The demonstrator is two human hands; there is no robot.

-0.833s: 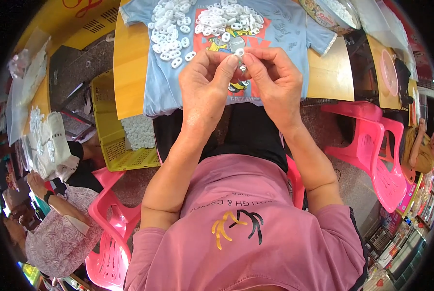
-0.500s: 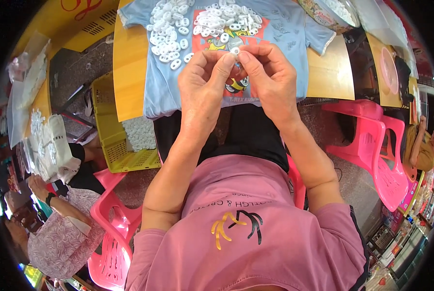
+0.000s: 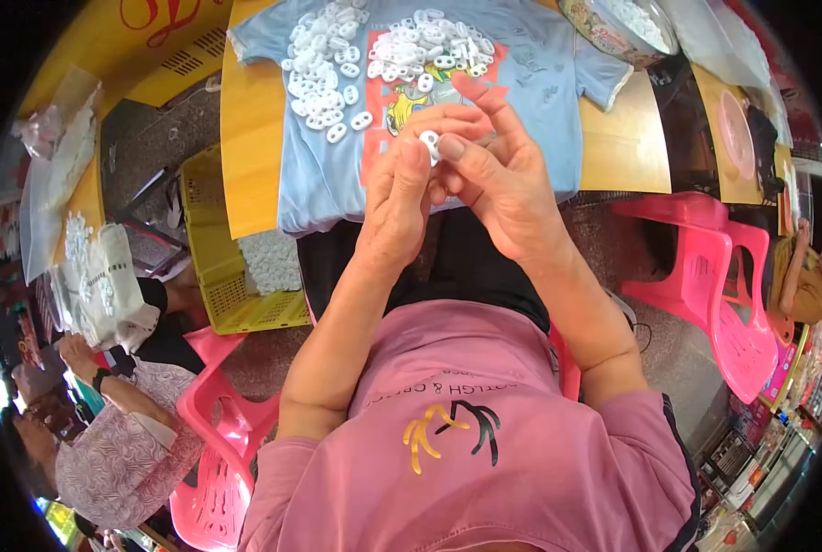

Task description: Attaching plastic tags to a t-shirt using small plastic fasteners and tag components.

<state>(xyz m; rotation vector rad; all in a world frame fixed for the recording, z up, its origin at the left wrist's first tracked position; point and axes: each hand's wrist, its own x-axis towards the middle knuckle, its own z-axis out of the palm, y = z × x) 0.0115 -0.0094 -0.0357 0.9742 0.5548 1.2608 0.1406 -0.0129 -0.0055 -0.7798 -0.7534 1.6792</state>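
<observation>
Pinching one small white ring [image 3: 429,143] between my left hand [image 3: 402,198] and right hand [image 3: 494,184], both closed on it, at the near edge of the blue shirt [image 3: 328,184]; loose rings [image 3: 324,64] piled far.

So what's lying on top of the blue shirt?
Two heaps of small white rings lie on the shirt over the table. Both hands, left and right, hide its lower print.

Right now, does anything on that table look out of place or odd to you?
One thing: a light blue T-shirt lies spread flat over the yellow table like a mat, with two heaps of small white plastic pieces piled on it. Both hands, left hand and right hand, pinch one white piece. Nothing looks spilled or broken.
</observation>
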